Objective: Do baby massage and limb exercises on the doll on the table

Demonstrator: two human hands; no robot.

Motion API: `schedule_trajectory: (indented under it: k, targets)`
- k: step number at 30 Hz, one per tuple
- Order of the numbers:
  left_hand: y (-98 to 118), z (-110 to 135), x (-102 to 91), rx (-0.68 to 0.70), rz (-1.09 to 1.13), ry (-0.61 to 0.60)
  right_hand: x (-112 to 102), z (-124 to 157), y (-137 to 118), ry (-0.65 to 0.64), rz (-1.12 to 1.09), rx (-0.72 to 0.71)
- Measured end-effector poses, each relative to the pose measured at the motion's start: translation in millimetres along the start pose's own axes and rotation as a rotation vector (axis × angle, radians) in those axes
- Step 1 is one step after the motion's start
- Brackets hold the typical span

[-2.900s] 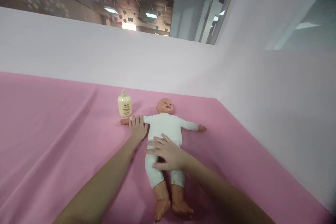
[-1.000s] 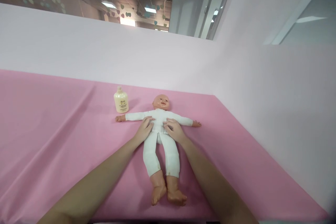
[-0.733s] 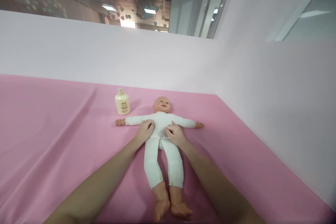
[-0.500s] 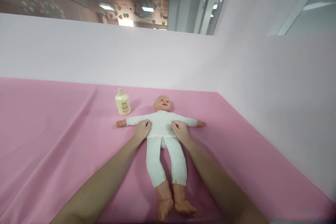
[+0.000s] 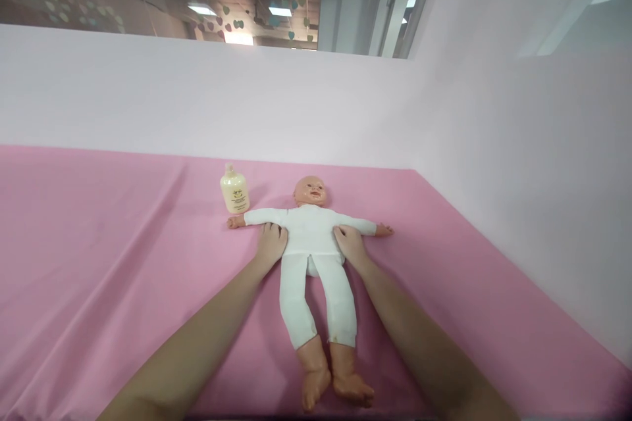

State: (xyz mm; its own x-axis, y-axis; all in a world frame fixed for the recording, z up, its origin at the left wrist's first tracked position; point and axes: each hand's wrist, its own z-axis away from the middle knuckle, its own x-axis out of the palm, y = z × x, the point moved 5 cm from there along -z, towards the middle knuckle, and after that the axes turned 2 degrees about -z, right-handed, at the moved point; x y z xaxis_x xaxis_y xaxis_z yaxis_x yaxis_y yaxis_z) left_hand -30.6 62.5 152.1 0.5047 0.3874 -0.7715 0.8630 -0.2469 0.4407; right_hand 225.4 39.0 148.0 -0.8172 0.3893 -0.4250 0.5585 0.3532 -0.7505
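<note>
A baby doll [image 5: 310,230] in a white top and white trousers lies on its back, arms spread sideways and bare feet toward me. My left hand [image 5: 272,243] is against the doll's side, just under its outstretched arm, with the fingers curled. On the opposite side my right hand [image 5: 350,243] grips the doll's torso below the other arm, fingers likewise bent in. The fingertips of both hands are partly hidden. A cream-coloured bottle [image 5: 236,192] with dark print stands upright beyond the doll's hand on the left.
Pink cloth [image 5: 123,243] covers the surface, with long creases on the left. A white wall [image 5: 207,99] rises behind it, with a window [image 5: 197,0] above. Another white wall [image 5: 533,177] borders the right side.
Both hands have slid outward from the doll's chest to its sides, below the arms. The doll's arm on the left sits slightly higher. The view has shifted slightly.
</note>
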Motion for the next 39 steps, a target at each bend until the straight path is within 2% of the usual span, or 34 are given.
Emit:
schedule_trajectory:
  k: [4,8,12,20,24,26,28,30,34,36,39]
  targets:
    - [0,0,2.1,-0.039,-0.101,-0.012,-2,3,4,0.012,0.025,0.037]
    - [1,0,1.6,-0.048,-0.104,0.007,-2,6,9,0.016,0.072,0.083]
    - [2,2,0.3,-0.062,-0.097,0.006,0,4,18,0.094,0.1,0.148]
    - [-1,3,-3.3,-0.121,0.016,0.028,3,3,35,0.165,-0.182,0.251]
    - [-5,4,-10.5,-0.12,0.179,0.077,0,0,37,0.23,-0.429,0.23]
    - [-5,3,-13.3,-0.105,0.282,0.082,-7,-3,40,0.332,-0.551,0.235]
    - [-5,1,-14.4,-0.094,0.422,0.078,-15,-4,46,0.453,-0.62,0.298]
    - [-5,-3,-13.4,-0.106,0.614,0.079,-21,-6,51,0.508,-0.687,0.342]
    - [-14,-12,-12.6,-0.186,1.028,0.222,-23,-12,51,0.475,-0.962,0.29]
    - [-22,-15,-12.1,-0.262,1.151,0.304,-18,-14,53,0.435,-1.091,0.332]
    - [-30,-18,-11.7,-0.341,1.283,0.354,-11,-15,58,0.392,-1.216,0.392]
